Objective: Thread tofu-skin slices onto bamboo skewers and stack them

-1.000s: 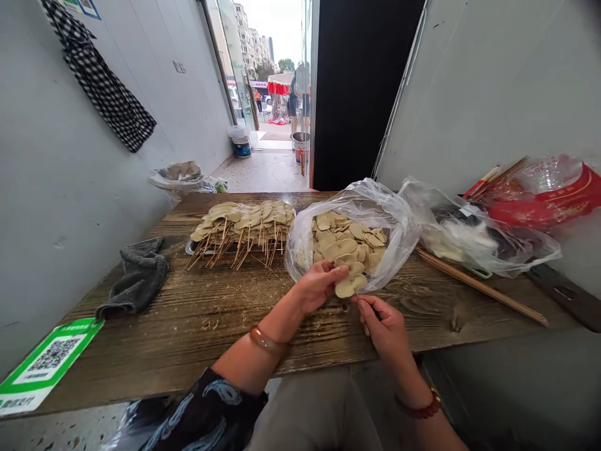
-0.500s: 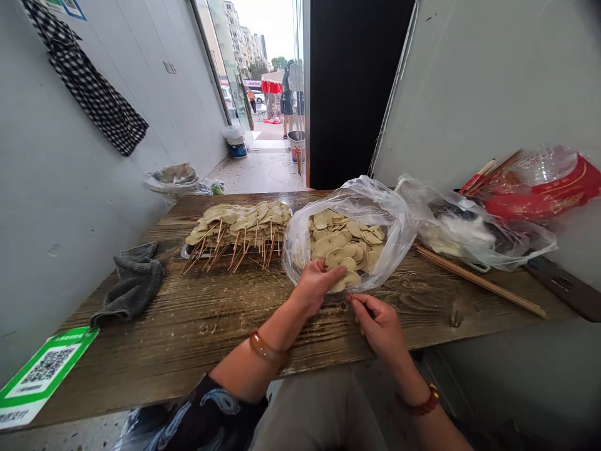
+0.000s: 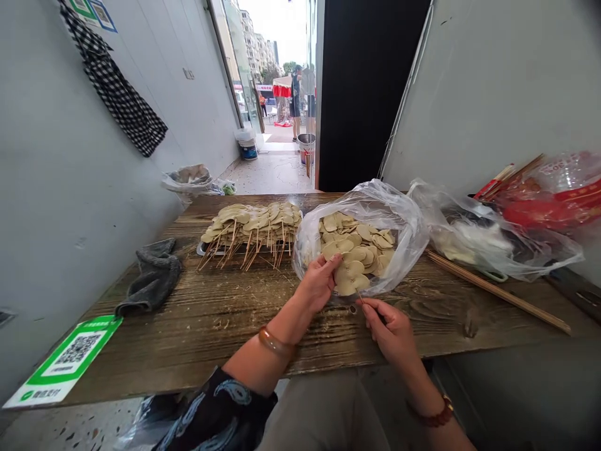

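My left hand (image 3: 320, 282) is closed on pale, thin round slices (image 3: 351, 277) at the front of an open clear plastic bag (image 3: 413, 235). Between my right thumb and fingers is the lower end of a thin wooden skewer (image 3: 360, 296); my right hand (image 3: 387, 322) sits just in front of the bag. The skewer's upper part runs into the slices and is hidden by them. More loose slices (image 3: 364, 235) fill the bag. Left of it, skewered slices (image 3: 256, 219) lie piled on a metal tray (image 3: 203, 249), sticks pointing towards me.
Bare skewers (image 3: 502, 293) lie in a bundle at the right, below another plastic bag (image 3: 483, 241) and red packaging (image 3: 539, 207). A grey cloth (image 3: 153, 275) and a green QR card (image 3: 70, 357) are at the left. The wooden table (image 3: 201, 344) ends near my lap.
The view has turned slightly left, so everything sits further right. The held slices now face me more openly, and my left thumb has shifted up off the lowest slice.
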Motion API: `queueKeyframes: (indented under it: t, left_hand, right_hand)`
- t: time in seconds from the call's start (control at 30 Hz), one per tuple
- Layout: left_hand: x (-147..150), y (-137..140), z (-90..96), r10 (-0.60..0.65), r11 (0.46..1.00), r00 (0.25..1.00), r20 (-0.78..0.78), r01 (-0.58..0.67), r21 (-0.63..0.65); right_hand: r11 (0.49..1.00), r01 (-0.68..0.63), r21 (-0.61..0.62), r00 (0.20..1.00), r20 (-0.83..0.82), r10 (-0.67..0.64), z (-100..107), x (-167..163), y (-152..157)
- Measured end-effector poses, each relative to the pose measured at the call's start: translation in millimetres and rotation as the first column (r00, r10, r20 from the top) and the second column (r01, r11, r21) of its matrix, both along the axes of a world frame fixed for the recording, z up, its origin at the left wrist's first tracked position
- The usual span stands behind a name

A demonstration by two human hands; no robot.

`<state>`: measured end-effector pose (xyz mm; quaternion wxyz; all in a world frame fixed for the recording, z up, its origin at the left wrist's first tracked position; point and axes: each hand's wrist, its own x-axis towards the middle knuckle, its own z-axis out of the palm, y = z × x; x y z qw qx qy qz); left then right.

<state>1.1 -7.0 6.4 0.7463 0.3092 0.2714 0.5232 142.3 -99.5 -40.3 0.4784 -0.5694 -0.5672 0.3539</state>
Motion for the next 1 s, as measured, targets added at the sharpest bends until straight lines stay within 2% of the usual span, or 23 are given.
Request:
queueKeyframes:
  t: [0.2,0.57,0.8,1.0]
  left_hand:
    - [-2.9,0.5,-3.8,0.038,0.999,0.999,-0.020,-0.038,0.037]
    - [-0.2,-6.7,-2.1,0.027,0.998,0.999,-0.018,-0.026,0.050]
    - [-0.4,-6.8,-2.9,0.021,0.998,1.000,-0.003,-0.021,0.051]
    - [-7.6,-0.9,-4.6,0.040,0.998,0.998,0.049,-0.042,0.041]
  right_hand:
    - [0.999,-0.033,-0.012,0.999,0.032,0.033,-5.3,1.7,0.2]
    - [0.997,0.009,-0.075,1.000,-0.002,-0.009,-2.4,-0.8,-1.4]
    - [0.996,-0.003,-0.089,1.000,0.000,0.004,-9.3,1.4,-0.5]
    - [0.997,-0.073,0.026,0.988,0.140,0.069,-8.2,1.8,-0.1]
